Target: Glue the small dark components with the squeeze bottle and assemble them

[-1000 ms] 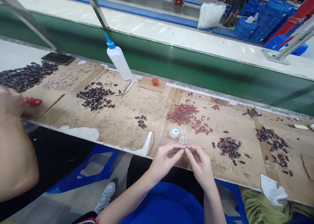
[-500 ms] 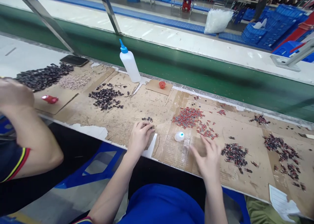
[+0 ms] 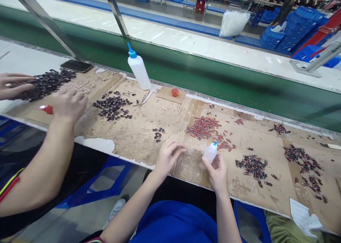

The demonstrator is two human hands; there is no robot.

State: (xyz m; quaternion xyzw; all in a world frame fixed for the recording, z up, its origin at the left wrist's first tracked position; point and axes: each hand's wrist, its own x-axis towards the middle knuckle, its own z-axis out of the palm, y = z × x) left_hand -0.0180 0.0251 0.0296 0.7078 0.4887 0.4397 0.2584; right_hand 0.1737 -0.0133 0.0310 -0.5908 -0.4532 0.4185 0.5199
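My right hand (image 3: 219, 170) grips a small white squeeze bottle (image 3: 210, 153) with a blue tip, lifted and tilted at the table's near side. To its left, my left hand (image 3: 168, 155) has thumb and fingers drawn together; whatever lies between them is too small or hidden to name. A few small black parts (image 3: 158, 134) lie just beyond the left hand. Beyond the bottle spreads a heap of small red-and-dark parts (image 3: 202, 127). A pile of dark parts with red bits (image 3: 252, 166) sits to the right of my right hand.
A large white bottle with a blue nozzle (image 3: 140, 72) stands at the back, near a red cap (image 3: 174, 92). Black parts (image 3: 112, 107) are heaped on the left. A co-worker's hand (image 3: 69, 106) works beside a red object (image 3: 47, 109). More piles (image 3: 302, 159) lie right.
My right hand has taken hold of the small bottle and raised it off the cardboard. My left hand has moved right, away from the small black parts. The co-worker's hand has reached further right.
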